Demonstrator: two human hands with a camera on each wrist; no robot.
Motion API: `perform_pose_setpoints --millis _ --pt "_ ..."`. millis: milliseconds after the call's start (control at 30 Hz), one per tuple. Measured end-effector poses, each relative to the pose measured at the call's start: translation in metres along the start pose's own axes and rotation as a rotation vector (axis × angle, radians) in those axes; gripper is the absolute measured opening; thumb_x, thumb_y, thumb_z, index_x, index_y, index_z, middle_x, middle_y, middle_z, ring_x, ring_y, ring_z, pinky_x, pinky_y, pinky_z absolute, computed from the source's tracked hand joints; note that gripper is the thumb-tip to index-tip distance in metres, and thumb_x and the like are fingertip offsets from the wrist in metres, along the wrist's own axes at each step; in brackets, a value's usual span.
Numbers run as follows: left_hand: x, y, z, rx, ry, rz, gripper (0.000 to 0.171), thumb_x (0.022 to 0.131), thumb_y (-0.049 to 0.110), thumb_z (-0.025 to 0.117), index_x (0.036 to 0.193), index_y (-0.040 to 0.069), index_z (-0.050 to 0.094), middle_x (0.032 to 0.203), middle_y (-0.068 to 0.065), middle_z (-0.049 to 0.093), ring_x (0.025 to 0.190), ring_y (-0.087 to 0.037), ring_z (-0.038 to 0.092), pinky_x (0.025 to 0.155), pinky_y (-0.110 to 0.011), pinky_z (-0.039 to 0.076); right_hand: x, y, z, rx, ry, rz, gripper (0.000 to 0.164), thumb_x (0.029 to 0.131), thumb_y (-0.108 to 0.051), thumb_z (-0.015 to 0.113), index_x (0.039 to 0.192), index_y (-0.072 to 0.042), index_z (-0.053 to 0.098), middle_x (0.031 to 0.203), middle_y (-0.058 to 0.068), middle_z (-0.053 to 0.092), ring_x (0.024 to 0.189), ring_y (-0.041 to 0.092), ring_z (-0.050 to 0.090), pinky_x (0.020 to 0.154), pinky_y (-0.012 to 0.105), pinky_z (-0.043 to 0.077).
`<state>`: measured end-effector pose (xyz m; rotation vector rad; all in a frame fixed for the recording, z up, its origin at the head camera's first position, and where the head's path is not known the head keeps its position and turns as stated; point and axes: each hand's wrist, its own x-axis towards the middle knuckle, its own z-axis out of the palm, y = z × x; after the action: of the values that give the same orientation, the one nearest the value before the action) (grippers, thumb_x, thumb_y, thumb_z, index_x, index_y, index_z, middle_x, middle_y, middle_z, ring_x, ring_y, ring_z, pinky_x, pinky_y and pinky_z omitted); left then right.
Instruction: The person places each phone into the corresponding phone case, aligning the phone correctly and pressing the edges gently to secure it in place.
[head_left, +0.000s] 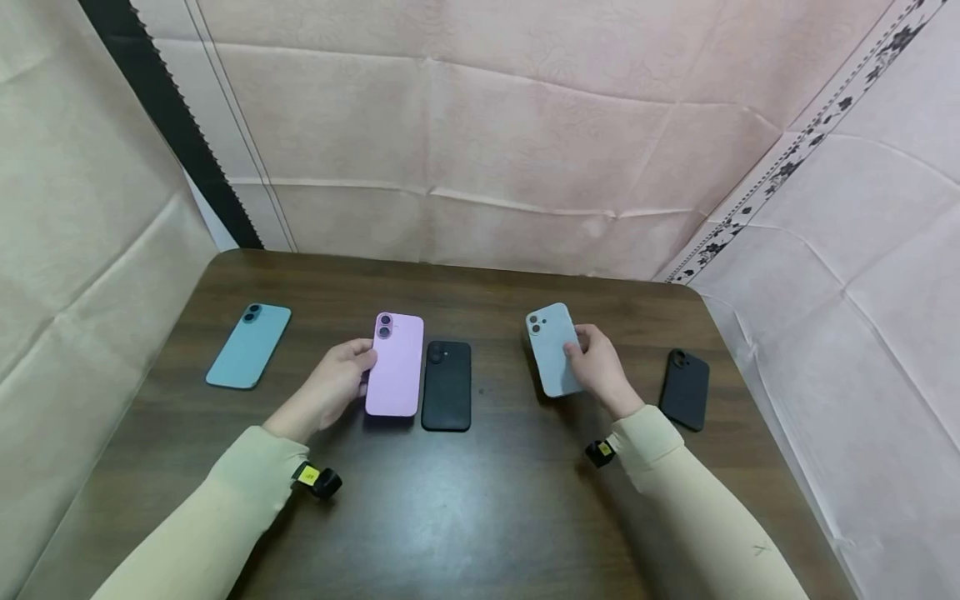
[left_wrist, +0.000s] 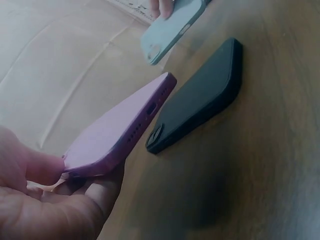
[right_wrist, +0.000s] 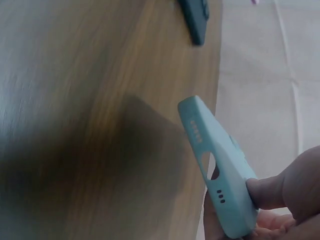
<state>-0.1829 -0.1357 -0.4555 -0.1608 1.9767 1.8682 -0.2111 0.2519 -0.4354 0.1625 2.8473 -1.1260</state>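
In the head view my left hand (head_left: pixel 339 385) grips a lilac phone (head_left: pixel 395 367) by its left edge, its back and two camera lenses facing up. The left wrist view shows the charging port end of this lilac phone (left_wrist: pixel 120 120), raised off the table, with the thumb on its back and fingers beneath. My right hand (head_left: pixel 597 364) pinches a light blue phone case (head_left: pixel 552 346) along its right edge. Seen from the right wrist, the case (right_wrist: pixel 220 165) is tilted, with a port cutout and small holes along its end. A black phone (head_left: pixel 447 387) lies just right of the lilac one.
A blue phone (head_left: pixel 249 346) lies back up at the left of the brown wooden table (head_left: pixel 450 533). Beyond my right hand sits a dark phone-shaped piece (head_left: pixel 685 390) with a round camera area. Pale cloth (head_left: pixel 525 142) hangs behind the table and along both sides.
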Motion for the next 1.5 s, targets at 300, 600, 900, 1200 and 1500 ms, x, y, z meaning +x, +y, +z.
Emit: perform_pose_setpoints --millis 300,600,900,1200,1500 --pt "0.002 -0.001 0.017 -0.092 -0.003 0.002 0.046 0.107 0.017 0.032 0.148 -0.001 0.025 0.146 -0.02 0.038 0.134 -0.032 0.037 0.103 -0.048 0.038 -0.007 -0.03 0.021 0.18 -0.048 0.018 0.039 0.102 -0.021 0.051 0.138 -0.006 0.044 0.115 0.019 0.058 0.1 0.028 0.059 0.08 0.043 0.052" --pt "0.005 -0.004 0.033 -0.196 -0.05 0.049 0.042 0.106 0.011 0.029 0.144 -0.006 0.029 0.136 -0.025 0.046 0.123 -0.033 0.048 0.098 -0.046 0.045 -0.014 -0.053 0.037 0.348 -0.096 0.06 0.037 0.101 -0.023 0.053 0.135 -0.01 0.047 0.111 0.014 0.061 0.1 0.026 0.06 0.078 0.042 0.052" --pt "0.004 -0.004 0.044 -0.234 -0.062 0.068 0.039 0.105 0.009 0.03 0.142 -0.006 0.032 0.133 -0.025 0.049 0.119 -0.033 0.052 0.093 -0.044 0.049 -0.02 -0.065 0.053 0.475 -0.151 0.074 0.034 0.101 -0.024 0.053 0.134 -0.015 0.049 0.111 0.013 0.064 0.102 0.026 0.061 0.083 0.045 0.051" --pt "0.003 -0.002 0.053 -0.282 -0.076 0.076 0.041 0.105 0.009 0.031 0.144 -0.004 0.03 0.136 -0.024 0.048 0.123 -0.034 0.05 0.095 -0.045 0.047 -0.027 -0.073 0.067 0.516 -0.197 0.102 0.034 0.1 -0.025 0.055 0.133 -0.019 0.05 0.109 0.01 0.064 0.101 0.026 0.06 0.082 0.043 0.051" --pt "0.001 0.005 0.056 -0.347 -0.107 0.102 0.039 0.106 0.01 0.031 0.143 -0.002 0.031 0.136 -0.023 0.048 0.121 -0.032 0.051 0.095 -0.044 0.048 -0.029 -0.078 0.069 0.497 -0.199 0.094 0.035 0.1 -0.026 0.056 0.133 -0.019 0.05 0.109 0.011 0.06 0.103 0.026 0.056 0.085 0.045 0.048"
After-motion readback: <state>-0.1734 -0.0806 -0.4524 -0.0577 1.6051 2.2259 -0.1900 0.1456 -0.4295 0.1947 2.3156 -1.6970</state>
